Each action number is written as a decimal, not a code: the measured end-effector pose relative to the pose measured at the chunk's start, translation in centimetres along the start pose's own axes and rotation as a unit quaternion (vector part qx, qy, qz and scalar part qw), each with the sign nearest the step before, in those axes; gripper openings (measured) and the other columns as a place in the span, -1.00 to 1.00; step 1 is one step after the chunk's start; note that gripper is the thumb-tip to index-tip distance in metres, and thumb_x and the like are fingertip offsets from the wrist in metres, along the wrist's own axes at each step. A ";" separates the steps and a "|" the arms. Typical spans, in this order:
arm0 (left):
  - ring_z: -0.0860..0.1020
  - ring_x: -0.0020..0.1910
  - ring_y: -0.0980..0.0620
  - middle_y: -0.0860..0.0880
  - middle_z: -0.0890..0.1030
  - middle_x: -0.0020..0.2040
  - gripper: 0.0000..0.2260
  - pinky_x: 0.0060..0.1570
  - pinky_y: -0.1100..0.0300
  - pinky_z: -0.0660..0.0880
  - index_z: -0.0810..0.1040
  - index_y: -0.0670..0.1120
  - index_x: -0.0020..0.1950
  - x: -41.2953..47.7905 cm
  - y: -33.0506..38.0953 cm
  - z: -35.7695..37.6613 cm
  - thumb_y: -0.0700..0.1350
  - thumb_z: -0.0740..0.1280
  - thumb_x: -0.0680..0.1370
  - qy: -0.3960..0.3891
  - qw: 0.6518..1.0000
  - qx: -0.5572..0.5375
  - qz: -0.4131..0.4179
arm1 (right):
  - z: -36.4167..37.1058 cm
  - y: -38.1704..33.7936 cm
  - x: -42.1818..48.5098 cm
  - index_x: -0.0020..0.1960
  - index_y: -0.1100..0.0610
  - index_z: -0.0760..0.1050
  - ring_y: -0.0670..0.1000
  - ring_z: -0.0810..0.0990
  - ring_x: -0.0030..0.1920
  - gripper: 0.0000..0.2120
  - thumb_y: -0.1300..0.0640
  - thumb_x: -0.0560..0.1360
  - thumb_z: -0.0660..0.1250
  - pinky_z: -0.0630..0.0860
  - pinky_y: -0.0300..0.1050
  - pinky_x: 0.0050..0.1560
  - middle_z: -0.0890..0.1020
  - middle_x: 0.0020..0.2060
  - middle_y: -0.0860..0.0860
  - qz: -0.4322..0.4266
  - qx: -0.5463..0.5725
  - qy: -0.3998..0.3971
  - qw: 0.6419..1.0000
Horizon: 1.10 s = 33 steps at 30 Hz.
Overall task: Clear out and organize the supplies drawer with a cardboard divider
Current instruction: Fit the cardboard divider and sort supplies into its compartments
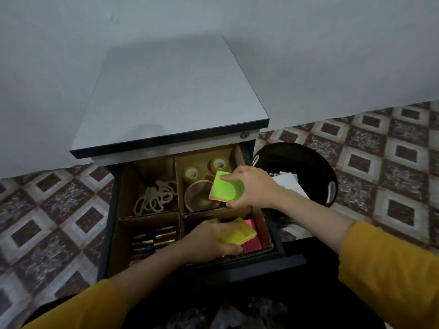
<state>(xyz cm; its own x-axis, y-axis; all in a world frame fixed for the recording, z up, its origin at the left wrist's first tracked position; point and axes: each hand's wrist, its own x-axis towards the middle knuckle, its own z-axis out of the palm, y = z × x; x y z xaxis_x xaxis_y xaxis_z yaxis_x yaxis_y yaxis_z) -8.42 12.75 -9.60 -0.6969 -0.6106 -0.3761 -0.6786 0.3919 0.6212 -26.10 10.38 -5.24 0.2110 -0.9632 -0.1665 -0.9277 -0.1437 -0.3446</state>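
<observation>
The open drawer (pixel 280 243) holds a cardboard divider (pixel 179 210) that splits it into four compartments. Rubber bands (pixel 155 197) lie in the far left one, tape rolls (pixel 191 174) in the far right one, batteries (pixel 154 238) in the near left one. My right hand (pixel 249 188) grips a green sticky-note pad (pixel 223 187) above the far right compartment. In the near right compartment my left hand (pixel 209 241) grips a yellow sticky-note pad (pixel 237 232), which lies on a pink pad (pixel 251 241).
The drawer belongs to a small cabinet with a grey top (pixel 171 96) against a pale wall. A black bin (pixel 308 167) with papers inside stands on the tiled floor just right of the drawer.
</observation>
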 end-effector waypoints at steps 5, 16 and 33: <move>0.25 0.42 0.03 -0.08 0.33 0.41 -0.40 0.29 0.40 0.10 0.32 -0.01 0.44 1.2 0.3 0.5 0.04 0.43 0.45 0.010 0.998 0.047 0.032 | 0.2 -0.1 0.3 0.44 -0.05 0.30 0.06 0.43 0.25 -0.31 -0.16 0.37 0.42 0.32 -0.13 0.19 0.45 0.29 0.07 -0.018 0.000 0.009 1.000; 0.10 0.48 0.00 -0.08 0.20 0.49 -0.61 0.38 0.29 0.01 0.32 0.05 0.44 1.6 -1.5 1.1 -0.05 0.21 0.60 -0.031 0.991 0.112 0.062 | 0.7 0.5 0.7 0.41 -0.05 0.34 0.06 0.43 0.26 -0.31 -0.17 0.34 0.44 0.31 -0.13 0.21 0.46 0.28 0.07 -0.012 0.013 -0.002 1.000; 0.18 0.45 -0.06 -0.07 0.24 0.46 -0.50 0.34 0.08 0.25 0.22 0.07 0.49 3.2 0.5 1.1 0.00 0.27 0.56 -0.043 0.958 0.278 0.051 | 0.7 0.5 0.7 0.42 -0.04 0.33 0.06 0.42 0.28 -0.29 -0.20 0.34 0.43 0.32 -0.09 0.24 0.46 0.28 0.07 -0.005 0.008 -0.011 1.000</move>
<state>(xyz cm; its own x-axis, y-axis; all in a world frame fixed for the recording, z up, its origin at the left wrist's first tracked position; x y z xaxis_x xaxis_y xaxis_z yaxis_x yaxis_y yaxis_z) -11.23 11.79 -11.29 -0.7671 -0.4988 -0.4034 -0.6072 0.7674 0.2058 -26.15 9.79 -6.20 0.2271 -0.9563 -0.1839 -0.9204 -0.1491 -0.3614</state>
